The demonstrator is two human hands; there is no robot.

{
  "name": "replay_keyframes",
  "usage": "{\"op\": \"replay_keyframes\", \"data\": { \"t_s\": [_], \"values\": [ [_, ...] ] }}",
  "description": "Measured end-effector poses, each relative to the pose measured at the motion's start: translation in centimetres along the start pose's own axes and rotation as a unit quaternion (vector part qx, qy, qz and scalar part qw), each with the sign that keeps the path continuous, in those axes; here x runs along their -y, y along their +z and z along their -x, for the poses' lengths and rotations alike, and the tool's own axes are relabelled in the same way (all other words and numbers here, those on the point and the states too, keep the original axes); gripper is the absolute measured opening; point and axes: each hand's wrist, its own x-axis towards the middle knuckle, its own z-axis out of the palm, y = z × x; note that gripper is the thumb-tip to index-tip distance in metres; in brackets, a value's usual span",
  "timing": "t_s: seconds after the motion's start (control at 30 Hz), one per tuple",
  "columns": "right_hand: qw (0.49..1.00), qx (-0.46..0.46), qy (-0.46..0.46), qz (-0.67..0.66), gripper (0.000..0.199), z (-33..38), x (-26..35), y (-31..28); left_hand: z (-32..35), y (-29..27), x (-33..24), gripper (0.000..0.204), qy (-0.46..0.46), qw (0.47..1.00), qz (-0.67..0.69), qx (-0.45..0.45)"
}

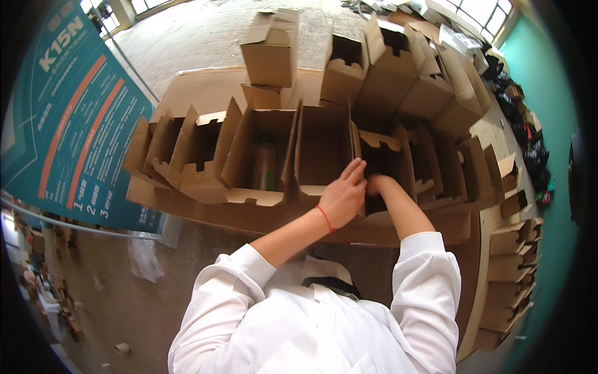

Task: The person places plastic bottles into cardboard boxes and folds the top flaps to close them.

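An open brown cardboard box (380,142) stands in front of me, a little right of centre. My left hand (344,198), with a red string on its wrist, grips this box at its left wall, fingers laid along the cardboard and the thumb hidden. Into the same box reaches my right hand (375,184); its fingers are out of sight below the rim, so what they touch is hidden. To the left, one open box (323,146) shows a bare inside. Beyond it, another open box (235,163) has a clear bottle-like thing (266,163) standing in it, with some green low down.
Several open boxes fill the row on a cardboard-covered table (205,215). Behind stand taller boxes (389,59) and a folded carton stack (269,53). A blue-green banner (75,124) leans in at left. More boxes (507,268) line the right, near a green wall (554,93).
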Motion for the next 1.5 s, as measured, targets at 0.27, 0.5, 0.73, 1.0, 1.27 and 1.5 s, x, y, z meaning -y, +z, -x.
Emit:
{"op": "replay_keyframes", "data": {
  "t_s": [0.27, 0.5, 0.73, 1.0, 1.27, 1.5],
  "values": [
    [0.942, -0.014, 0.108, -0.317, 0.056, 1.2, 0.8, 0.7, 1.4, 0.5, 0.2, 0.029, -0.022, 0.998, 0.057, -0.018],
    [0.875, -0.205, 0.153, -0.411, 0.063, 7.7, 0.4, -0.3, 1.3, -0.2, 0.3, 0.034, 0.016, 0.999, 0.043, -0.002],
    [0.859, -0.412, 0.020, -0.302, 0.071, 26.2, 6.5, -3.7, 3.3, -4.7, 0.6, 0.054, -0.052, 0.989, 0.044, -0.133],
    [0.933, -0.335, 0.124, 0.033, 0.080, 20.1, 16.6, -9.9, 6.6, -2.9, 3.3, 0.046, -0.078, 0.996, 0.044, 0.019],
    [0.876, -0.447, 0.174, 0.059, 0.077, 8.8, 19.1, -9.4, 6.7, -2.2, 2.8, 0.040, -0.072, 0.995, 0.064, 0.010],
    [0.597, -0.771, -0.119, -0.185, 0.027, 18.2, 17.6, 3.7, 7.3, -1.6, 4.7, 0.045, -0.039, 0.994, 0.096, -0.018]
  ]
}}
